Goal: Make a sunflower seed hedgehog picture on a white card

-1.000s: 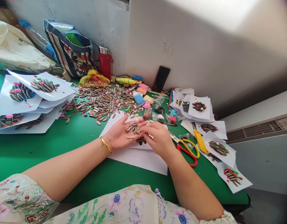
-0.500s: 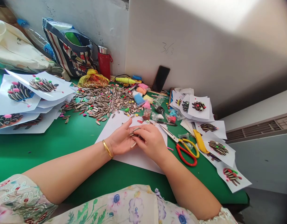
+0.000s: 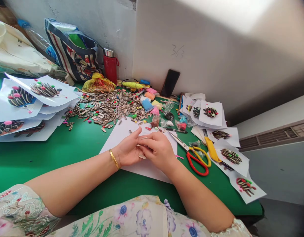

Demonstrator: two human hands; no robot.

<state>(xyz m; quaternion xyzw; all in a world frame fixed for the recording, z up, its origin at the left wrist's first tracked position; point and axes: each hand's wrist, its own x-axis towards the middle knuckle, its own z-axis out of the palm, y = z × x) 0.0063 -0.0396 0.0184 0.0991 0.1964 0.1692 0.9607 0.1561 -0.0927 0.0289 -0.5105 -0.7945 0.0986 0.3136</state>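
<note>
Over a sheet of white paper, my two hands meet. My left hand lies palm up, thumb raised and fingers curled behind the right hand. Sunflower seeds show only as a thin edge between the hands. Across the left palm, my right hand is closed in a pinch on them; its fingers cover most of what is held, so the number of seeds is hidden. Just beyond the hands, a few loose seeds lie on the paper, near the seed pile. Scissors lie open to the right.
Seed-covered paper pictures sit in a left stack and a right spread. Coloured clay packets, a yellow comb and a black pen lie about. A phone leans on the wall beyond; a red flask stands farther left.
My right hand has turned slightly over the left palm, and the striped seeds that showed between the fingers are now mostly covered. The other things have stayed in place.
</note>
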